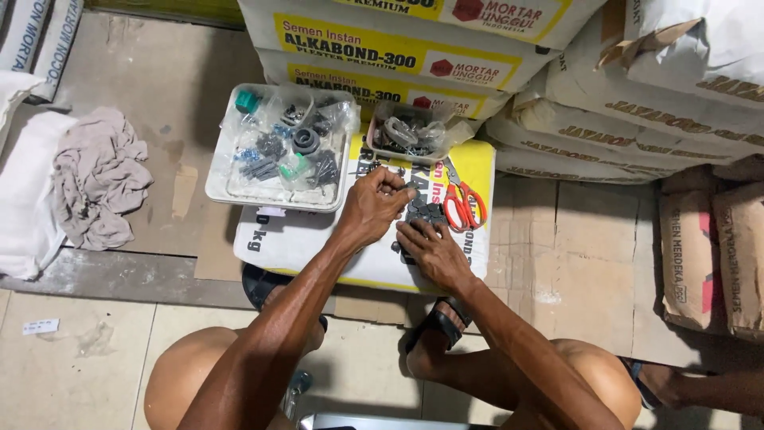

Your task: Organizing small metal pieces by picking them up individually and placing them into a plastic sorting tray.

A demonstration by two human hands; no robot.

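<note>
Many small dark parts [424, 213] are being pinched by the left hand [371, 209] and pressed flat by the right hand [427, 251], near red scissors [462, 205].

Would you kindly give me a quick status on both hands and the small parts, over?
Left hand and right hand both down on small dark parts atop the sack. Grip unclear. Orange scissors beside; parts tray behind.

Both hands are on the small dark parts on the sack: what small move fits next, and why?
Probably the left hand lifts its pinched piece from the dark parts: its fingertips are bunched there, while the right hand lies flat on the pile, steadying it.
</note>
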